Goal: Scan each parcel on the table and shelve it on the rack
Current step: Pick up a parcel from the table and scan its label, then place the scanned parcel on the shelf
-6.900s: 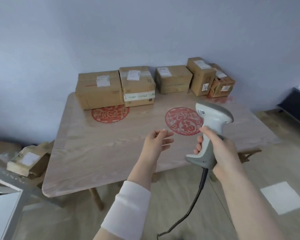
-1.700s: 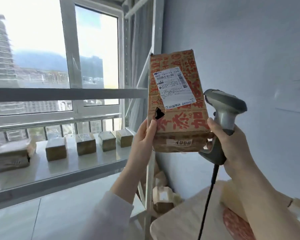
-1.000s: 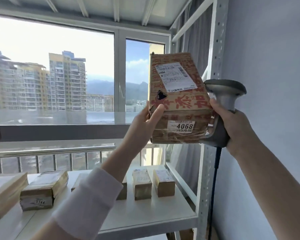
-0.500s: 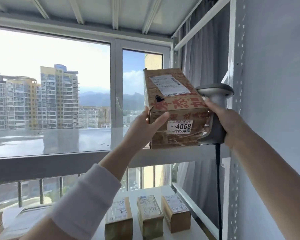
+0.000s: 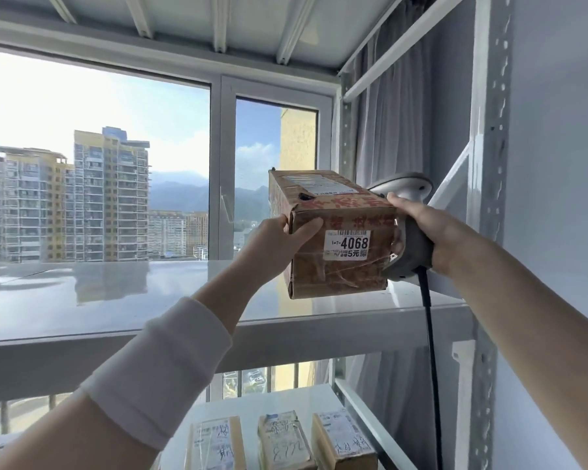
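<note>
Parcel [image 5: 340, 266]: one, clamped between two hands [image 5: 275, 239] [image 5: 435, 232], one scanner [image 5: 404, 186]; three boxes [image 5: 214, 447] [image 5: 284, 442] [image 5: 343, 442] below.

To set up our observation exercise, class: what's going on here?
A person holds a cardboard parcel labelled 4068 over the right end of the upper shelf of the rack. The left hand holds the parcel's left side. The right hand grips a corded scanner and braces the parcel's right side. Whether the parcel already rests on the shelf cannot be told. Three smaller parcels sit in a row on the lower shelf.
</note>
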